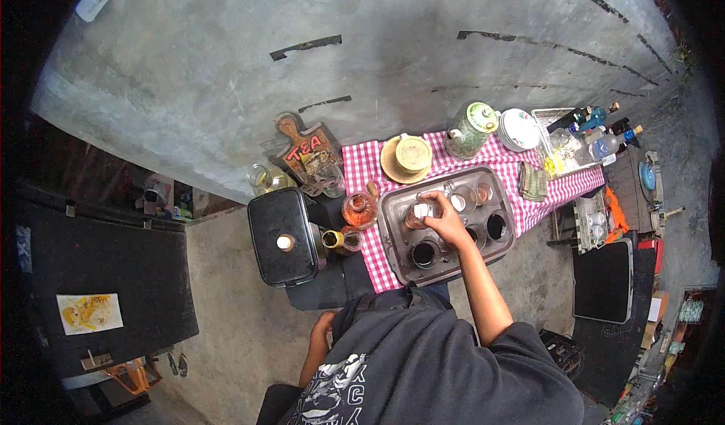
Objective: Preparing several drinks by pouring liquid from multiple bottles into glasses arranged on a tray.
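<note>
My right hand [446, 219] grips a clear glass mug [417, 214] over the left part of a dark metal tray [391, 249]. Several other glass mugs stand on this tray. One mug with dark liquid [425, 253] is at the front left, another dark-filled mug [497, 228] at the right, and a clear mug [463, 199] toward the back. Left of the tray are a glass jug of reddish liquid [359, 211] and a bottle with a yellow neck [333, 239]. My left hand [324, 321] hangs low beside my body; its fingers are mostly hidden.
A red-checked cloth [362, 164] covers the table. Behind the tray stand a yellow cup on a saucer [412, 156], a green enamel teapot [472, 130] and stacked plates [518, 130]. A bottle basket [578, 141] sits at right, a black lidded container [281, 238] at left, near a wooden board [308, 150].
</note>
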A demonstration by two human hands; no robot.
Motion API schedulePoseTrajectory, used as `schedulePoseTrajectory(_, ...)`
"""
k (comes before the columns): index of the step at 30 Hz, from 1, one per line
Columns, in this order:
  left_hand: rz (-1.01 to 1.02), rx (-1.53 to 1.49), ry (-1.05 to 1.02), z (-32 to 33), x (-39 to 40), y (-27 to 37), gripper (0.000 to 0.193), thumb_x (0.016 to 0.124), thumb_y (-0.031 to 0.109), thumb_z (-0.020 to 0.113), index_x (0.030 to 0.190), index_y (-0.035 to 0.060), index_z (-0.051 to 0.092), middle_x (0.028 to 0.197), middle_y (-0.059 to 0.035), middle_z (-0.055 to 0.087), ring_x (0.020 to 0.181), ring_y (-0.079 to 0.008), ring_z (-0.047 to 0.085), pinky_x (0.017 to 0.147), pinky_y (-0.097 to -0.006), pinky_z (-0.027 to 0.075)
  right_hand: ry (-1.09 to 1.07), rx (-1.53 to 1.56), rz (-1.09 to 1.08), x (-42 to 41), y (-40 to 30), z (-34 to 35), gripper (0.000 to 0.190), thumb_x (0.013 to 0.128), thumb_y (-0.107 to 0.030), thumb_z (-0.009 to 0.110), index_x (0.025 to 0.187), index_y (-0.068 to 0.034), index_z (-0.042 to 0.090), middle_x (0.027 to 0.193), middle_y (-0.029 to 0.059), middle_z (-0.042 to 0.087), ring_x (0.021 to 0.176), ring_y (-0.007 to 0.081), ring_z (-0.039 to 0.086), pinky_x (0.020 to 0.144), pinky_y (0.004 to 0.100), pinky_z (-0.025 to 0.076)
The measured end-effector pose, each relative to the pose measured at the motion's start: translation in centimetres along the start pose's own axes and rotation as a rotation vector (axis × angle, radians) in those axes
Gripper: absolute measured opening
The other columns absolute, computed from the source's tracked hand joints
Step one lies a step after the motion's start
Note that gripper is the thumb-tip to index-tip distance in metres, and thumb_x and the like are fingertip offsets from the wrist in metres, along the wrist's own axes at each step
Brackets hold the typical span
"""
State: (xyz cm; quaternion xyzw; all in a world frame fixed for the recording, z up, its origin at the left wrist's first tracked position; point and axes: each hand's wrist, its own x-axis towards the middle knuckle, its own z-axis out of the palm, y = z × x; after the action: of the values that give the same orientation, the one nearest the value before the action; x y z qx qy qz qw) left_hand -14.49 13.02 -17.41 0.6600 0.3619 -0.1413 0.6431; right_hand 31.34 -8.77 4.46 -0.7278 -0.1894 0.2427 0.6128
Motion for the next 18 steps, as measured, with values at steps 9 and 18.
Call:
schedulePoseTrajectory(9, -0.169, -0.412, -0.023, -0.4, -0.2, 0.5, 0.029, 0.094, 0.029, 0.048, 0.104, 0.0054, 0.061, 0.102, -0.0023, 0.058, 0.095, -0.0148, 0.051, 0.088, -0.0291, 0.035, -0.006, -0.004, 0.035, 0.0, -1.1, 0.5, 0.049, 0.073, -0.007, 0.07, 0.118, -0.005, 0.054, 0.113, 0.0082, 0.059, 0.105, 0.0158, 0.056, 0.091, 0.0302, 0.047)
schedulePoseTrajectory(18, 0.393, -0.106, 0.13, 2.1, -6.2, 13.2, 0.031, 0.087, 0.028, 0.053, 0.105, 0.0048, 0.062, 0.102, -0.004, 0.059, 0.091, -0.0143, 0.053, 0.077, -0.0266, 0.039, 0.039, 0.013, 0.028, -0.2, 0.0, 0.0, 0.049, 0.072, -0.003, 0.067, 0.119, -0.006, 0.054, 0.113, 0.0071, 0.059, 0.102, 0.0156, 0.057, 0.089, 0.0297, 0.048)
